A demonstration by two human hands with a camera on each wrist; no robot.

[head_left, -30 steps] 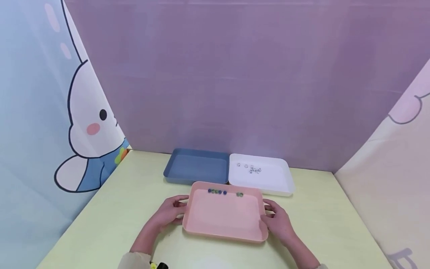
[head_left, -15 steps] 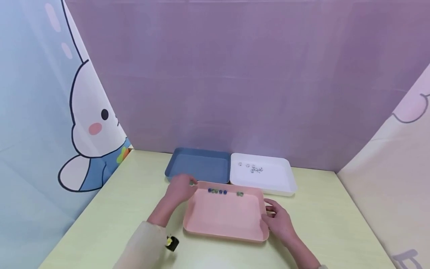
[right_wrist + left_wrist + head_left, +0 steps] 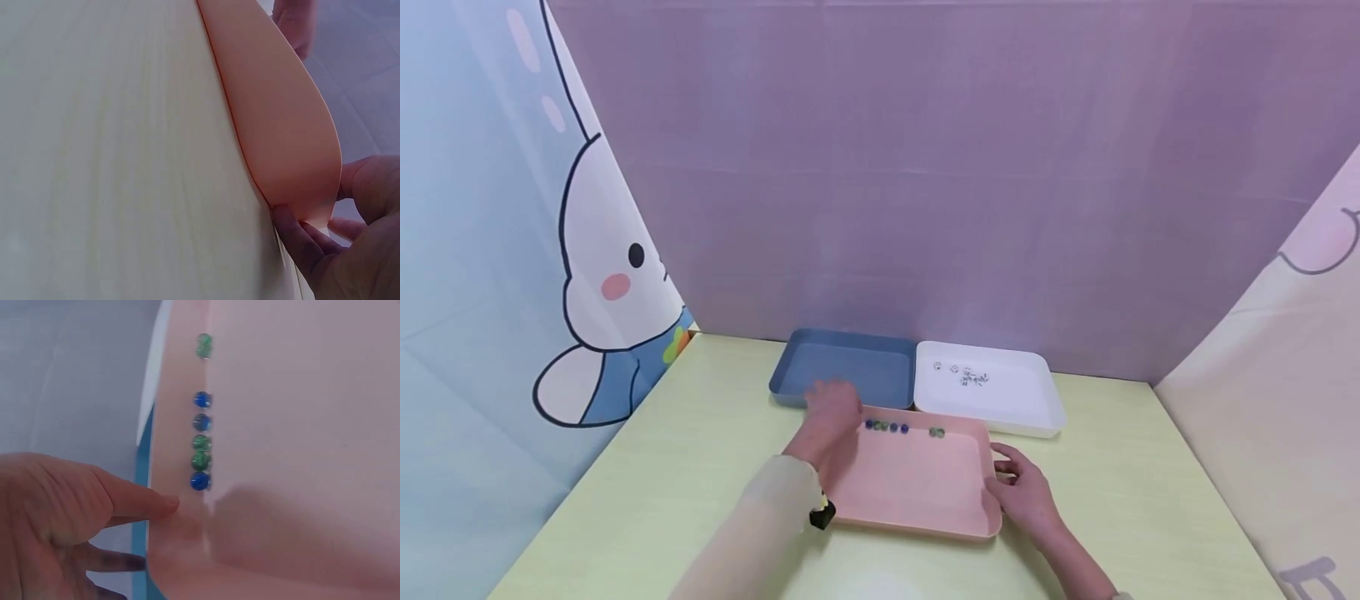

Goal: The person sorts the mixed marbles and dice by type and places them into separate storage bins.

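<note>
A pink tray point(image 3: 917, 487) sits at the front of the table. Along its far wall lie several blue and green glass marbles; in the left wrist view a blue marble point(image 3: 200, 481) ends the longer row, and a pair of green marbles point(image 3: 204, 346) lies apart. My left hand point(image 3: 833, 414) grips the far rim near the left corner, thumb over the inside and fingers outside, just beyond the end of the row. On the right side wall my right hand point(image 3: 1028, 498) holds the tray, thumb at the rim and fingers point(image 3: 292, 228) low against the outer corner.
Behind the pink tray stand a blue tray point(image 3: 850, 367) and, beside it, a white tray point(image 3: 1026, 404) with several small dark-marked pieces. A purple cloth wall point(image 3: 880, 183) closes off the back. Printed cloths hang left and right.
My left hand has left the pink tray's left side and moved up and rightward to its far rim. The right hand stays in place, and the marbles keep their arrangement.
</note>
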